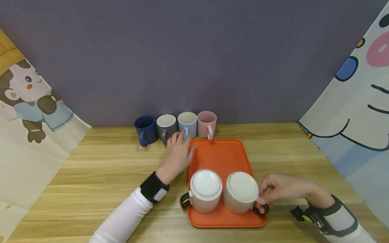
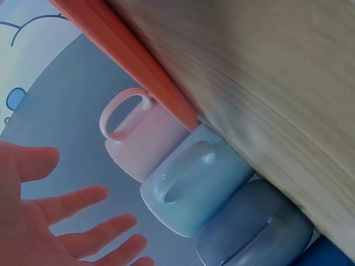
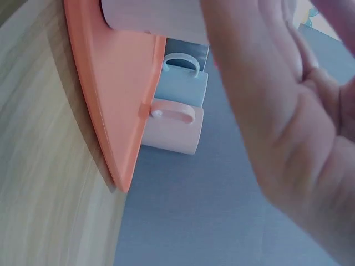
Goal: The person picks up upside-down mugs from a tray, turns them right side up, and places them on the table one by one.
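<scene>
My left hand (image 1: 178, 152) reaches over the near side of the light blue mug (image 1: 187, 123), fingers spread and holding nothing. In the left wrist view its fingers (image 2: 83, 202) are straight, apart from that mug's handle. Two white mugs stand upside down on the orange tray (image 1: 220, 153). My right hand (image 1: 281, 187) pinches the black handle (image 1: 258, 211) of the right white mug (image 1: 241, 192). The left white mug (image 1: 206, 191) stands beside it, its black handle pointing left. In the right wrist view the palm hides the fingertips.
A dark blue mug (image 1: 146, 131), a grey mug (image 1: 166, 127) and a pink mug (image 1: 207, 124) stand upright in a row with the light blue one, before the grey back panel (image 1: 194, 60). Wooden tabletop (image 1: 106, 168) surrounds the tray. Cartoon-printed cloths hang at both sides.
</scene>
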{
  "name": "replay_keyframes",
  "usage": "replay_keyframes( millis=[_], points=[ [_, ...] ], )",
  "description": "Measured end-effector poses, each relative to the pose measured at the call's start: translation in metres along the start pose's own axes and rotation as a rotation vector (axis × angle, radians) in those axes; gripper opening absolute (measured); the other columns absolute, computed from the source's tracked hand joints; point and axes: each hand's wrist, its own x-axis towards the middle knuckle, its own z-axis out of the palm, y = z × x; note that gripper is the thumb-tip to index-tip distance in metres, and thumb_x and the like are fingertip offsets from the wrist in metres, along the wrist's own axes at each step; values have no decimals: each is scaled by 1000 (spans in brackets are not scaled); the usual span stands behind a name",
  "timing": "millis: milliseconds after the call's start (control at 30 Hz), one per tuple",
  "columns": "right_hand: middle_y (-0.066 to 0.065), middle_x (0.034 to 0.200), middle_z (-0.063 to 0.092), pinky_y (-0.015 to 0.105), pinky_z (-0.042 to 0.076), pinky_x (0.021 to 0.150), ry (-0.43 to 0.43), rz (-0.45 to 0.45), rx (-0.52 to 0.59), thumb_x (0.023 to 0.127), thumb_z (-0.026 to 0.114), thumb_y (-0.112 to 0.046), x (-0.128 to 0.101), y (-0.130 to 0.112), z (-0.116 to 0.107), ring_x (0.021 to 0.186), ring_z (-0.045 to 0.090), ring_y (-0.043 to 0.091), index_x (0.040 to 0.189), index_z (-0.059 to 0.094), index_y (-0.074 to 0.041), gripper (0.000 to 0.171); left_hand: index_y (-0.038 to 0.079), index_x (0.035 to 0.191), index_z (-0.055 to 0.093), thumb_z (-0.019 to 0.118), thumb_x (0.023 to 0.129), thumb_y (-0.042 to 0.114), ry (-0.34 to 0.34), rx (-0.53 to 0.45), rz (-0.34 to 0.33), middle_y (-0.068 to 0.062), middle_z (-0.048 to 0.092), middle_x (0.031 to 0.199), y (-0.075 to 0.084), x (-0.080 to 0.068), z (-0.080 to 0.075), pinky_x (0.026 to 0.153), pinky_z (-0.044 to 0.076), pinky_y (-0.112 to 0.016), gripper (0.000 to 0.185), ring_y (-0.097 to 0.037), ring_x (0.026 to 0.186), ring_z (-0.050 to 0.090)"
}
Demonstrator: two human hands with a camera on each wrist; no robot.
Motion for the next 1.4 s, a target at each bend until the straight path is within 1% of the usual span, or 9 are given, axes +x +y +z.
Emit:
replay_keyframes(
  millis=[167, 300, 400, 700, 967, 1133, 1233, 1333, 1400],
  points=[
    [30, 85, 61, 28, 54, 80, -16, -30, 51, 97, 45, 1, 1, 4, -3, 87, 65, 9, 101, 58, 17, 21, 7, 128, 56, 61, 91, 28, 9, -11, 3, -23, 48, 134, 0, 0, 0, 96, 35, -53, 42, -39, 118, 42],
    [37, 87, 51, 28, 53, 82, -27, -36, 75, 98, 41, 1, 1, 5, -4, 89, 62, 8, 103, 54, 19, 22, 7, 128, 56, 60, 92, 29, 2, -12, -11, -23, 47, 135, 0, -1, 1, 97, 34, -53, 43, -39, 119, 41],
    [41, 89, 47, 29, 53, 82, -6, -36, 51, 99, 41, 0, 1, 4, -4, 88, 61, 7, 104, 55, 18, 23, 8, 129, 55, 59, 92, 29, -16, -11, -27, -23, 47, 135, 0, -1, 0, 97, 34, -52, 43, -38, 120, 40],
    [33, 83, 55, 33, 55, 74, 75, -52, -123, 98, 46, -5, 1, 4, -3, 81, 60, 3, 96, 63, 9, 22, 8, 129, 56, 60, 92, 30, -17, -8, -26, -23, 47, 135, -1, -2, 1, 96, 34, -51, 43, -38, 118, 41],
    [29, 78, 55, 31, 54, 72, 94, -51, -171, 99, 44, -6, 1, 2, -4, 77, 60, 5, 92, 60, 9, 23, 8, 128, 56, 62, 90, 29, 5, 2, -19, -24, 48, 133, -1, -2, 1, 95, 35, -51, 44, -38, 116, 42],
    [26, 76, 54, 28, 53, 72, 148, -47, -192, 100, 43, -6, 3, 0, -4, 75, 59, 4, 90, 61, 8, 25, 8, 129, 56, 61, 91, 29, -3, -7, -30, -24, 48, 134, -1, -2, 0, 95, 34, -51, 43, -38, 117, 41],
    [13, 71, 56, 28, 53, 71, 192, -19, -176, 100, 43, -8, 4, -3, -4, 75, 58, 2, 90, 60, 12, 28, 8, 129, 56, 61, 91, 29, 2, -21, -32, -24, 48, 133, -2, -2, -2, 95, 34, -51, 43, -38, 117, 41],
    [-2, 75, 58, 28, 53, 71, 227, 4, -161, 101, 43, -10, 5, -6, -3, 74, 57, 2, 90, 58, 15, 31, 7, 128, 57, 60, 92, 28, 5, -26, -31, -24, 48, 132, -2, -2, -2, 95, 34, -52, 43, -38, 117, 41],
    [-5, 77, 58, 28, 53, 71, 249, 13, -148, 101, 43, -12, 5, -8, -2, 74, 57, 2, 91, 56, 16, 33, 7, 128, 57, 60, 92, 28, 7, -31, -32, -24, 48, 132, -3, -2, -3, 95, 34, -52, 42, -38, 117, 41]
  ],
)
